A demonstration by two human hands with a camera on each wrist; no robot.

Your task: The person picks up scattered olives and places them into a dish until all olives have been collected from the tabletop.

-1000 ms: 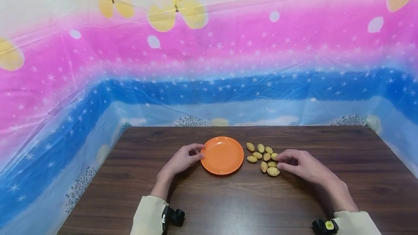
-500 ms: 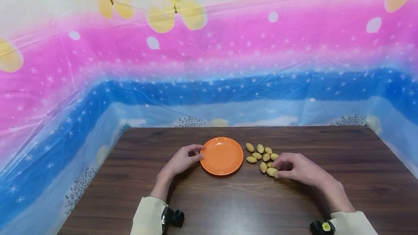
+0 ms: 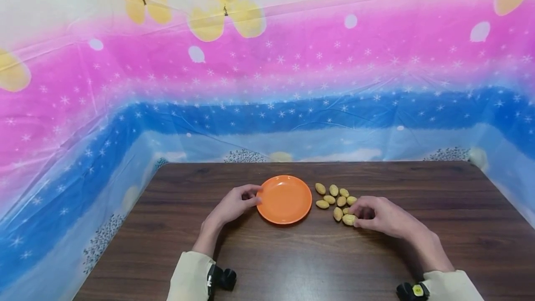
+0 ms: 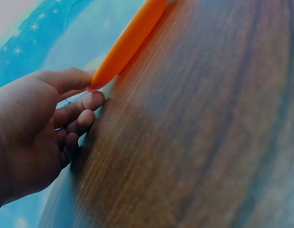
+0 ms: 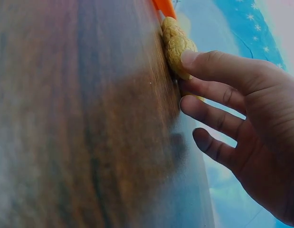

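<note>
Right hand [image 3: 386,217] is the closer one, pinching (I think, the grip's half hidden) the front wrinkled nut [image 3: 348,220], which lies roughly sideways off its left, right of the orange plate [image 3: 284,199] whose left rim the left hand [image 3: 231,206] pinches.

Wood tabletop [image 3: 284,259] lies free in front of the orange plate [image 3: 284,199]; to its right, nut-shaped pieces [image 3: 329,199] and the right hand [image 3: 383,217] block the way.

A round, shallow, glossy orange plate [image 3: 284,200] lies face up on the brown wood-grain surface [image 3: 292,254], with oval, wrinkled yellow-brown nuts [image 3: 341,201] spread in a loose cluster just to its right.
</note>
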